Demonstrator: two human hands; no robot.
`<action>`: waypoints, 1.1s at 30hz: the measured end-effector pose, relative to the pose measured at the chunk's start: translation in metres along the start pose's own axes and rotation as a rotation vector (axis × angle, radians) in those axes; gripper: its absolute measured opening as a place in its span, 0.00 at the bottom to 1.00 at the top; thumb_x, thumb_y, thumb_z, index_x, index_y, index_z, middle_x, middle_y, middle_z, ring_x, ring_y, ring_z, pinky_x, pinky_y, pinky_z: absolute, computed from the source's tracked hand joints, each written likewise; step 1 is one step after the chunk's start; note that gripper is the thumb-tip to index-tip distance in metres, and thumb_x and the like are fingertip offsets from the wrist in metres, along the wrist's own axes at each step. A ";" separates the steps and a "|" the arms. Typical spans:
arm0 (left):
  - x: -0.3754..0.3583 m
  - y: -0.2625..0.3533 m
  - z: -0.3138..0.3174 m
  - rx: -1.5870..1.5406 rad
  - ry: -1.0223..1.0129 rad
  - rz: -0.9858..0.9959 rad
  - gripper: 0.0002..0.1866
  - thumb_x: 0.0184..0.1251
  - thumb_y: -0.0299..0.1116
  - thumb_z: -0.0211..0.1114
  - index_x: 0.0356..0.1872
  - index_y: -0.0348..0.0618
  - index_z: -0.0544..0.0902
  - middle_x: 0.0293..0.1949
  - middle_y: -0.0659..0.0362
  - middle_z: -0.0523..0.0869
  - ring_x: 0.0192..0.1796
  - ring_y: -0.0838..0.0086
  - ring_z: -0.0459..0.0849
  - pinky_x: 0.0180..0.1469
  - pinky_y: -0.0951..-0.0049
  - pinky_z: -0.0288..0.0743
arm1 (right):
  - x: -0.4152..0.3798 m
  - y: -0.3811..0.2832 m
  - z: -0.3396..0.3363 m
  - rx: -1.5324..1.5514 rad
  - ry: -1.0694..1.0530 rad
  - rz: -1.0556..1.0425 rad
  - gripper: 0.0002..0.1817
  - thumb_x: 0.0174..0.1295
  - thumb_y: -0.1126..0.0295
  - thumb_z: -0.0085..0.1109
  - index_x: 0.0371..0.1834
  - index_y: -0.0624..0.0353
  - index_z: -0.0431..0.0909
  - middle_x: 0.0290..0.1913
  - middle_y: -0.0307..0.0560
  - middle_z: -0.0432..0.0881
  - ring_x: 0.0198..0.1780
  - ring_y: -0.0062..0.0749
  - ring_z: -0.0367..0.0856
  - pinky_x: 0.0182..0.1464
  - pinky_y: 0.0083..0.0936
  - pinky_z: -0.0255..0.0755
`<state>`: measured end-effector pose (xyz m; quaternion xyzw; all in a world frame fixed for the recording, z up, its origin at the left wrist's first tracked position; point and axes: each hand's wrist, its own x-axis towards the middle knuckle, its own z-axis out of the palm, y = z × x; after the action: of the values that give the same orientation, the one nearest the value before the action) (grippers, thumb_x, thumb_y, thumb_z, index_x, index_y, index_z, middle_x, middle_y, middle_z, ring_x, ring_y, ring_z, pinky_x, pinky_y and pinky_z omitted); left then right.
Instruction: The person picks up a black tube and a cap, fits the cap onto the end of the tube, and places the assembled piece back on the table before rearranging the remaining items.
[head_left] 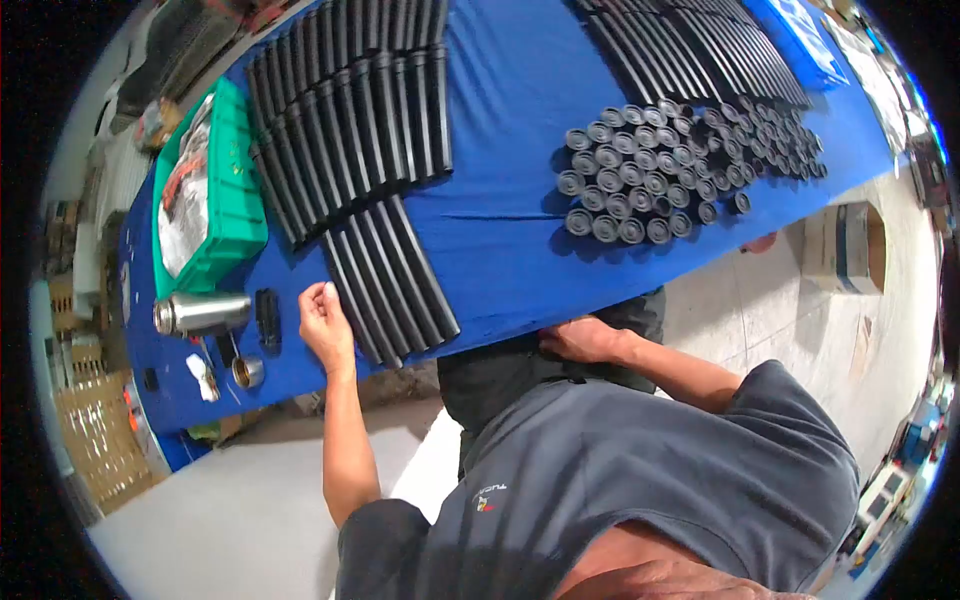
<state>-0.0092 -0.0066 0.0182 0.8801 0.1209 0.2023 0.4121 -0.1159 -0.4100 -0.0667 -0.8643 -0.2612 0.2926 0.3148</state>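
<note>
My left hand (325, 318) is at the table's near edge, its fingers curled in and the thumb close to them. Nothing shows in it. Just right of it lies a row of several black tubes (390, 285), side by side and slanting toward me. Low by my lap is my right hand (582, 340), against the dark trousers (490, 380), with its fingers bent under. What it holds, if anything, is hidden. Beyond the near row, more black tubes (350, 130) lie in overlapping rows.
Many round black caps (640, 170) stand grouped at the right of the blue cloth (500, 250), with more tubes (690, 50) behind. At left are a green crate (232, 190), a steel flask (205, 313) and a metal cup (247, 373). A cardboard box (845, 248) sits on the floor.
</note>
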 end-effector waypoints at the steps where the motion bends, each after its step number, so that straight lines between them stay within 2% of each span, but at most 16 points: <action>1: 0.001 -0.003 0.003 0.003 0.011 0.021 0.13 0.76 0.38 0.67 0.46 0.35 0.83 0.34 0.60 0.86 0.35 0.81 0.80 0.42 0.76 0.77 | -0.006 0.000 0.002 0.014 0.023 -0.008 0.25 0.70 0.59 0.58 0.64 0.63 0.73 0.57 0.67 0.80 0.59 0.64 0.78 0.63 0.51 0.72; 5: 0.001 -0.004 0.002 0.047 0.004 0.031 0.14 0.76 0.39 0.67 0.46 0.36 0.83 0.33 0.62 0.84 0.35 0.81 0.80 0.41 0.77 0.76 | -0.023 -0.002 -0.002 0.140 0.102 -0.110 0.23 0.69 0.60 0.60 0.61 0.64 0.76 0.51 0.68 0.82 0.53 0.66 0.81 0.58 0.51 0.76; 9: 0.004 -0.008 0.005 0.044 -0.007 0.035 0.15 0.76 0.40 0.67 0.46 0.36 0.83 0.33 0.62 0.84 0.34 0.81 0.79 0.40 0.76 0.76 | -0.044 -0.010 -0.027 0.200 0.225 -0.283 0.22 0.71 0.63 0.58 0.62 0.68 0.76 0.55 0.65 0.83 0.57 0.60 0.81 0.61 0.47 0.75; 11: 0.002 -0.009 0.003 0.050 0.003 0.031 0.15 0.75 0.41 0.67 0.46 0.37 0.83 0.33 0.62 0.84 0.34 0.80 0.79 0.40 0.76 0.76 | -0.050 -0.011 -0.035 0.283 0.188 -0.261 0.21 0.72 0.64 0.57 0.61 0.69 0.77 0.57 0.63 0.83 0.59 0.58 0.80 0.62 0.46 0.74; 17: 0.003 -0.013 0.004 0.028 0.029 0.107 0.14 0.75 0.40 0.68 0.45 0.37 0.83 0.33 0.61 0.85 0.35 0.80 0.80 0.41 0.75 0.77 | -0.044 -0.015 -0.034 0.292 0.161 -0.198 0.18 0.71 0.66 0.58 0.57 0.67 0.80 0.52 0.63 0.84 0.56 0.59 0.81 0.61 0.47 0.75; 18: 0.004 -0.014 0.005 0.018 0.029 0.053 0.14 0.75 0.39 0.68 0.45 0.37 0.84 0.32 0.61 0.86 0.34 0.80 0.81 0.40 0.75 0.77 | -0.046 -0.021 -0.039 0.247 0.163 -0.199 0.18 0.71 0.66 0.59 0.57 0.67 0.80 0.50 0.62 0.84 0.55 0.59 0.82 0.59 0.47 0.75; 19: 0.004 -0.016 0.006 0.019 0.031 0.081 0.13 0.75 0.39 0.69 0.45 0.37 0.84 0.31 0.61 0.86 0.33 0.80 0.81 0.39 0.75 0.78 | -0.048 -0.029 -0.044 0.203 0.160 -0.203 0.17 0.70 0.66 0.59 0.56 0.66 0.80 0.49 0.62 0.84 0.54 0.59 0.82 0.58 0.47 0.76; 22: 0.001 0.003 0.007 0.095 0.042 0.091 0.13 0.75 0.38 0.68 0.45 0.37 0.84 0.34 0.56 0.89 0.36 0.75 0.86 0.42 0.71 0.80 | -0.048 -0.063 -0.076 0.115 -0.006 -0.218 0.15 0.69 0.67 0.59 0.54 0.64 0.81 0.43 0.59 0.84 0.45 0.58 0.84 0.48 0.48 0.79; 23: 0.001 0.001 0.006 0.105 0.025 0.050 0.12 0.75 0.38 0.67 0.45 0.36 0.84 0.34 0.54 0.90 0.36 0.74 0.87 0.42 0.70 0.80 | -0.046 -0.078 -0.091 0.134 -0.015 -0.270 0.15 0.69 0.67 0.60 0.53 0.64 0.81 0.42 0.59 0.83 0.45 0.58 0.84 0.48 0.47 0.79; 26: 0.003 -0.015 0.005 0.072 0.037 0.092 0.11 0.75 0.36 0.66 0.43 0.37 0.84 0.31 0.56 0.88 0.33 0.75 0.85 0.39 0.70 0.79 | -0.032 -0.113 -0.126 0.191 0.046 -0.376 0.14 0.67 0.69 0.62 0.53 0.64 0.80 0.40 0.59 0.83 0.42 0.56 0.84 0.45 0.46 0.79; 29: 0.003 -0.008 0.005 0.064 0.032 0.038 0.11 0.74 0.36 0.66 0.41 0.37 0.84 0.29 0.58 0.87 0.30 0.77 0.83 0.36 0.70 0.78 | 0.009 -0.113 -0.143 0.315 0.232 -0.365 0.17 0.66 0.73 0.63 0.56 0.64 0.78 0.39 0.59 0.83 0.43 0.55 0.85 0.46 0.45 0.79; 30: 0.004 -0.006 0.003 0.064 0.024 -0.001 0.11 0.74 0.37 0.66 0.41 0.37 0.84 0.29 0.59 0.86 0.30 0.78 0.82 0.36 0.71 0.78 | 0.027 -0.111 -0.145 0.303 0.253 -0.336 0.23 0.63 0.74 0.64 0.61 0.67 0.74 0.39 0.61 0.82 0.44 0.57 0.84 0.46 0.45 0.79; 33: 0.001 -0.005 0.006 -0.049 0.052 0.013 0.11 0.73 0.35 0.68 0.44 0.36 0.84 0.31 0.60 0.87 0.31 0.81 0.81 0.37 0.74 0.78 | 0.081 -0.098 -0.142 0.258 0.334 -0.327 0.28 0.63 0.74 0.65 0.64 0.71 0.69 0.40 0.63 0.82 0.44 0.58 0.84 0.47 0.45 0.79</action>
<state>-0.0061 -0.0078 0.0112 0.8650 0.1208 0.2306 0.4291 0.0086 -0.3488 0.0636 -0.7996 -0.3023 0.1221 0.5044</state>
